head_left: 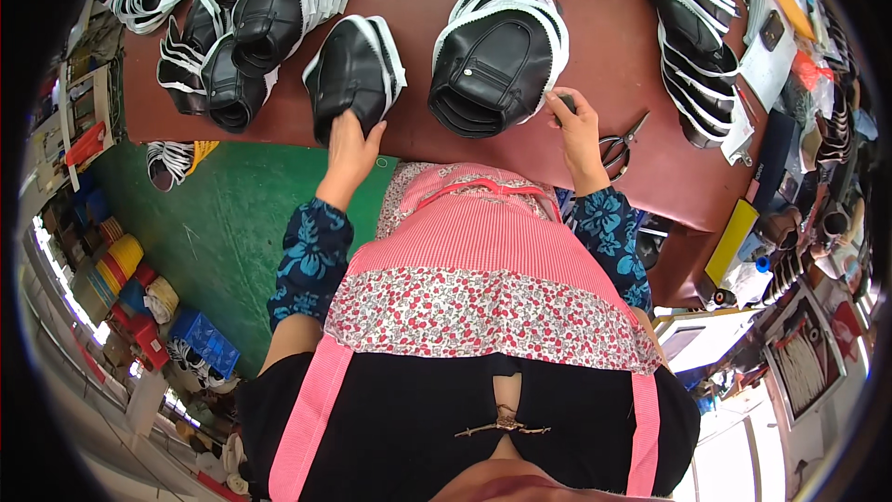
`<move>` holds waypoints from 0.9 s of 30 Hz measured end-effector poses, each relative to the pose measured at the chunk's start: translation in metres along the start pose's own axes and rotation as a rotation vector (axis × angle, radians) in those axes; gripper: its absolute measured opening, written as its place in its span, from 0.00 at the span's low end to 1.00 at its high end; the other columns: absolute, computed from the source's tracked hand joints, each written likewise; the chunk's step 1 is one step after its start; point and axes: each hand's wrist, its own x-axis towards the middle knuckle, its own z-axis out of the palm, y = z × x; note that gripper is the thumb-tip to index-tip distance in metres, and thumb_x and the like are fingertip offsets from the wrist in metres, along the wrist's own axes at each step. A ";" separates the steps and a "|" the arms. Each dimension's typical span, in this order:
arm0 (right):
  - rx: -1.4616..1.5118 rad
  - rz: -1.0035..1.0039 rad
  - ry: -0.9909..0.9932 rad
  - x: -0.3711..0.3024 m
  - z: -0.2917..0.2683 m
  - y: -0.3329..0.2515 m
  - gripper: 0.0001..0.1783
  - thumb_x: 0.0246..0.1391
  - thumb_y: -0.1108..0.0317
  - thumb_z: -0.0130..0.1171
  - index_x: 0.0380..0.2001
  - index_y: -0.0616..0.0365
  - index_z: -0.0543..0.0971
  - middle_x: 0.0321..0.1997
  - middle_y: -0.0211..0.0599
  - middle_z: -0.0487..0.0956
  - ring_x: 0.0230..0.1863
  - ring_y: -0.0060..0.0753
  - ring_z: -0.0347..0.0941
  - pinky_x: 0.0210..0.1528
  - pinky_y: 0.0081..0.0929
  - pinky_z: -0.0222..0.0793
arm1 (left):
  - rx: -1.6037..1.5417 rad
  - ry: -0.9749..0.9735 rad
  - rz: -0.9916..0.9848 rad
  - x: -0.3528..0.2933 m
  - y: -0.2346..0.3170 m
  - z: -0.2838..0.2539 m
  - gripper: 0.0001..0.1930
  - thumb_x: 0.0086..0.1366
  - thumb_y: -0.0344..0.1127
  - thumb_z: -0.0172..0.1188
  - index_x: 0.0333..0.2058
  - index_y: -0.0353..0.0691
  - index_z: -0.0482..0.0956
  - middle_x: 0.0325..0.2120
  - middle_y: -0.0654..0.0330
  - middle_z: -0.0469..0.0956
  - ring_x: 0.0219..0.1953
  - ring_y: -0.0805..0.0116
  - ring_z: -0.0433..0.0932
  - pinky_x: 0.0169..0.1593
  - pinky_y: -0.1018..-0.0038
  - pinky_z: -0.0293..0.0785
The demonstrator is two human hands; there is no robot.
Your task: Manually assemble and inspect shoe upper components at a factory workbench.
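Observation:
My left hand grips the near end of a small stack of black leather shoe uppers with white edging, its fingertips partly hidden at their opening. To the right lies a thicker stack of black shoe uppers with white zigzag edges and a small metal piece on top. My right hand is at the right edge of that stack, fingers closed around a small dark object whose kind I cannot make out. Beside the right wrist, a pair of scissors with dark handles rests on the brown table.
The brown table carries more stacks of uppers at the left and a long row of uppers at the right. A green surface lies lower left. A blue crate and cluttered shelves stand around the sides.

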 end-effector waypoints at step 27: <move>0.029 -0.091 -0.228 -0.075 0.077 -0.060 0.07 0.73 0.70 0.67 0.49 0.60 0.85 0.35 0.26 0.84 0.34 0.15 0.79 0.37 0.18 0.74 | -1.119 -0.296 -0.330 -0.043 0.135 0.008 0.11 0.67 0.32 0.78 0.43 0.32 0.88 0.34 0.63 0.88 0.35 0.75 0.84 0.39 0.70 0.80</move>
